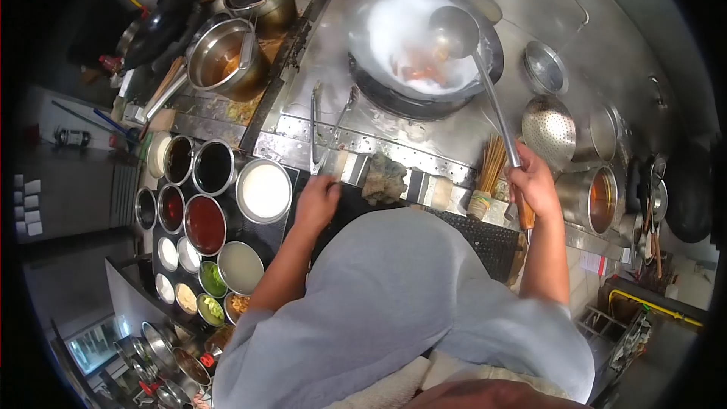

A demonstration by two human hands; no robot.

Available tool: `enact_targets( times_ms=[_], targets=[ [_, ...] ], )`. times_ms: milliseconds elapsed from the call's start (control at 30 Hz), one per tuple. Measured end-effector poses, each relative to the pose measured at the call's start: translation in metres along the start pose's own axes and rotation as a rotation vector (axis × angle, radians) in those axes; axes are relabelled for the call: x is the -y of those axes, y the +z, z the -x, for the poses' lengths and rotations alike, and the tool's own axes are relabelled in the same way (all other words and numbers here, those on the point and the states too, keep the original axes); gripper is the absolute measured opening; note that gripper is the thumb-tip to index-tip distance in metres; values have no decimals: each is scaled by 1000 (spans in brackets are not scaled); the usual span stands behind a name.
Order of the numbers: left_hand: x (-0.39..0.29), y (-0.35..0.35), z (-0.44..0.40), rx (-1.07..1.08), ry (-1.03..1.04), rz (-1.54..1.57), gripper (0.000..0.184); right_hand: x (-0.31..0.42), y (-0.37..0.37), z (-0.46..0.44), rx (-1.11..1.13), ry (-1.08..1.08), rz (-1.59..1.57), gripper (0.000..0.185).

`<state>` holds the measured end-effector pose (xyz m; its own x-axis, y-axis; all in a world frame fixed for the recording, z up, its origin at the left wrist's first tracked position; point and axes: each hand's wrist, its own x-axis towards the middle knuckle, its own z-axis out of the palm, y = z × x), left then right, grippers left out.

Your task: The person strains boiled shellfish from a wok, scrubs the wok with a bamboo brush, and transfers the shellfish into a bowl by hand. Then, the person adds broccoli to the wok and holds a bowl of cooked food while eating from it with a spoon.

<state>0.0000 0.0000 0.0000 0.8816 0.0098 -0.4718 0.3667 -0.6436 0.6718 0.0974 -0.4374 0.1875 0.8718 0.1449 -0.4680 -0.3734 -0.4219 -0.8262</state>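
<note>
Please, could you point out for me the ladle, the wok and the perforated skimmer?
Ladle (454, 32): head view, on its round bowl.
Wok (371, 68): head view, on its inner wall, left of the white foam.
Perforated skimmer (548, 129): head view, on the middle of its pierced face.

Brightly lit over the steel tabletop (322, 60), with pale glare along its near edge; veiled by white haze (405, 15) above the wok (386, 102); dimmer beyond the left edge; bowed by wide-angle distortion, blackened at the outer corners.

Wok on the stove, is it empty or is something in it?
Not empty: orange-red pieces and white foam or steam show inside the wok.
</note>
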Motion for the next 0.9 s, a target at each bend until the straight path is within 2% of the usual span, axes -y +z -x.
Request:
enact_targets(
  times_ms=[33,133,200,300,400,500,533,633,667,767,800,900],
  targets=[
    [-22,6,-10,-18,86,9,70,4,2,7,-61,-36,93,67],
    [-61,52,-46,-230,306,-386,67,3,-17,22,-128,-95,370,67],
    [-74,72,-51,-246,270,-487,67,4,-29,27,-109,-61,637,67],
    [-78,81,-59,-279,305,-574,59,-20,-10,-11,-190,-202,878,66],
    [-79,90,-55,-286,463,-615,43,-22,5,-42,-224,-152,903,65],
    [-64,105,-50,-226,669,-526,25,-5,8,-58,-286,-186,732,64],
    [-65,108,-48,-198,748,-469,19,-8,4,-72,-362,-319,709,64],
    [-91,106,-25,-268,422,74,18,19,-14,-113,-468,-302,708,61],
    [-97,103,-25,-366,325,152,19,35,-19,-121,-466,-291,702,57],
    [-106,80,-84,-388,-59,1045,23,102,-27,-160,-452,-277,707,48],
    [-105,77,-104,-435,-80,1114,28,114,-30,-175,-452,-262,710,46],
    [-155,47,-125,-386,-114,1577,29,125,-30,-215,-501,-248,893,44]
  ],
)
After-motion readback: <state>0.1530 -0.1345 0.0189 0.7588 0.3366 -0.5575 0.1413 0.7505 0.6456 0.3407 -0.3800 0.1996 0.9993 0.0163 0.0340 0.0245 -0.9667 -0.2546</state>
